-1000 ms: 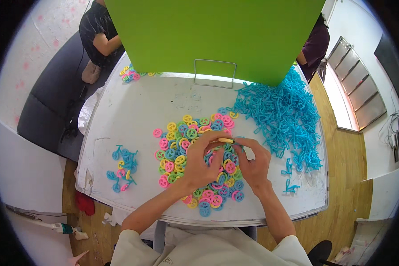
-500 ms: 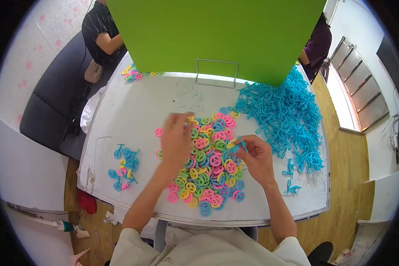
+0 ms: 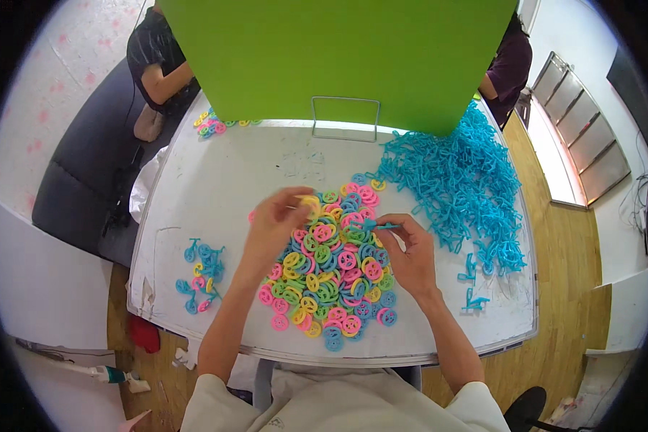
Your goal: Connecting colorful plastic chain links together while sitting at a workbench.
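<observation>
My left hand (image 3: 272, 222) pinches a yellow plastic wheel (image 3: 311, 206) above the far left part of a heaped pile of small spoked wheels (image 3: 324, 277) in pink, yellow, green and blue. Over the pile's right edge, my right hand (image 3: 410, 250) holds a blue plastic piece (image 3: 381, 226) between thumb and fingers, with its narrow end lying across the fingertips. Wheel and blue piece are apart. To the left lies a small group of blue pieces with wheels on or against them (image 3: 206, 265).
A large tangled heap of blue plastic pieces (image 3: 461, 180) covers the table's far right, with a few loose ones (image 3: 474, 301) nearer. A green panel (image 3: 338, 57) with a wire frame (image 3: 345, 137) stands at the back. More wheels (image 3: 212, 126) lie far left. Two people sit beyond.
My left hand has come up off the pile with the yellow wheel now plainly in view. My right hand has shifted slightly left and turned the blue piece more level.
</observation>
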A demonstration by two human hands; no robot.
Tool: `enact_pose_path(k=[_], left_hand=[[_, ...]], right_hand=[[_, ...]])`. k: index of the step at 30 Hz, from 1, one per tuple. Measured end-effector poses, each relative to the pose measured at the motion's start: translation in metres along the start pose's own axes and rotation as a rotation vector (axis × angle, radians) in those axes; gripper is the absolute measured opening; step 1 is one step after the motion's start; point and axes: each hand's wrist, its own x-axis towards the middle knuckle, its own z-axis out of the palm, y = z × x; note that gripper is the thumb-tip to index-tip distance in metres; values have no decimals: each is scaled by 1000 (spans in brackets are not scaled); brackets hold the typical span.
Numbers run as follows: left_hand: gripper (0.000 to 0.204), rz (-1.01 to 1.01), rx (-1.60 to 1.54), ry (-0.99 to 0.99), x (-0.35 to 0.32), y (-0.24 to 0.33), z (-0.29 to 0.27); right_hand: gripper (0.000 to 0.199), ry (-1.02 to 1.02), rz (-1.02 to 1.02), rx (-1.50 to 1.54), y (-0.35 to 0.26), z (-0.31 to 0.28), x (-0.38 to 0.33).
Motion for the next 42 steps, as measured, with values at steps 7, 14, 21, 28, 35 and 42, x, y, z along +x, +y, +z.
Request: enact_pose_path(k=[7, 14, 21, 28, 35, 42], left_hand=[[21, -148, -95, -194, -19, 0, 32], [7, -87, -136, -150, -15, -19, 38], [5, 62, -105, -67, -19, -13, 49], [25, 202, 21, -45, -28, -5, 59], [29, 226, 44, 49, -32, -9, 66], [30, 311, 76, 105, -33, -11, 69]], right_hand=[[20, -25, -111, -203, -8, 4, -4], [26, -105, -135, -164, -5, 5, -4], [14, -97, 122, 31, -7, 1, -1], [10, 26, 232, 13, 0, 5, -3], [16, -35, 372, 316, 12, 3, -6], [21, -85, 529, 623, 12, 3, -4]])
